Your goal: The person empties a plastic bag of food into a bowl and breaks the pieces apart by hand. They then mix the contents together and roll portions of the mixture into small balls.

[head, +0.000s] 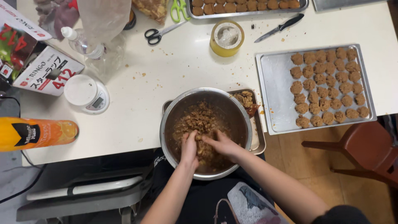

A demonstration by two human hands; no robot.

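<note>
A white tabletop [182,70] fills most of the view from above, with a person seated at its near edge and working bare-handed in a large round steel bowl [206,132]. To the right lies a long metal baking tray [273,89], its right half packed with rows of small brown dough balls [327,87], its left half bare. A second tray [248,9] of similar pieces is cut off by the top edge, and a smaller tray [258,137] sits under the bowl, mostly hidden by it. Inside the bowl, a coarse brown mixture [200,120] lies heaped from the centre toward the near wall, directly in front of the body and far nearer than either tray. The left hand [189,147] and right hand [222,144] are pressed close together in it, fingertips sunk into the mass and closed around a clump between them; how much each grips cannot be made out. Both sit about equally close to the heap, the right reaching in at a slant. An orange juice bottle [37,133] lies on its side at left; a white kitchen scale [86,94], a tape roll [226,38], scissors [159,33] and a knife [280,28] stand farther back.
</note>
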